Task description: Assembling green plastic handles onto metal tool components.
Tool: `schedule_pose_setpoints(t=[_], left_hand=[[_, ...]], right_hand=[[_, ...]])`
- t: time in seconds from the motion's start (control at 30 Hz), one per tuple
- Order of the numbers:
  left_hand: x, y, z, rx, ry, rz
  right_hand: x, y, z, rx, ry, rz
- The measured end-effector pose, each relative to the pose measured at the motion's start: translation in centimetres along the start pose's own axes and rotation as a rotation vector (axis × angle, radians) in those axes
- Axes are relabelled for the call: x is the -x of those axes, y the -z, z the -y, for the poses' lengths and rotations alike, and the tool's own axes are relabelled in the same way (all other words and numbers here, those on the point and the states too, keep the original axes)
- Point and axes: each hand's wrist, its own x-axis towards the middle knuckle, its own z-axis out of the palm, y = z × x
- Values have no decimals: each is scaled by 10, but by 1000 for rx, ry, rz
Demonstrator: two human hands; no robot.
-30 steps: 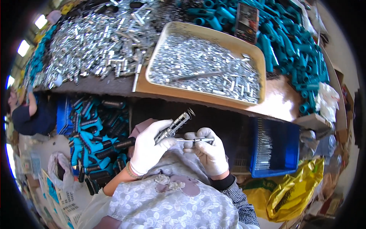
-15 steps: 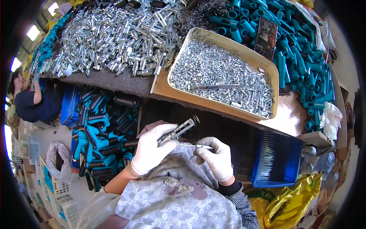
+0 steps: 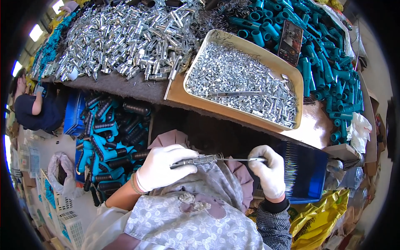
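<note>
My gloved left hand (image 3: 160, 167) is closed round a silver slotted metal cylinder (image 3: 196, 161), held nearly level above my lap. A thin wire spring (image 3: 219, 156) shows at the cylinder's right end. In my gloved right hand (image 3: 270, 171) is a thin metal rod (image 3: 239, 159), pinched between thumb and fingers. The rod reaches left to the cylinder's end, lined up with it; whether its tip is inside I cannot tell.
Beyond my hands, a cream tray (image 3: 298, 104) of small metal parts stands on the bench, between heaped silver fittings (image 3: 125, 41) and teal tubes (image 3: 321, 62). Below are teal-and-black handles (image 3: 104, 146) and a blue bin (image 3: 310, 179) of thin rods. A person (image 3: 35, 108) sits far left.
My right hand has moved right and carries the rod from beneath the cylinder to its right end. The cylinder has tipped from slanting upward to nearly level, lower down.
</note>
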Motion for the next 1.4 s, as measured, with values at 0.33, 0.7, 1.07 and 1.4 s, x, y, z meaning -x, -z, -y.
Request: schedule_pose_setpoints(t=[0.33, 0.7, 1.07, 1.4], left_hand=[[-2, -8, -8, 216, 18, 82], [-5, -33, 2, 439, 56, -33], [3, -40, -6, 667, 365, -93], [3, -38, -13, 537, 322, -100]], right_hand=[[-1, -33, -10, 190, 363, 273], [-7, -8, 0, 112, 320, 290], [-165, 175, 14, 1158, 534, -790], [-178, 178, 8, 1171, 298, -897]])
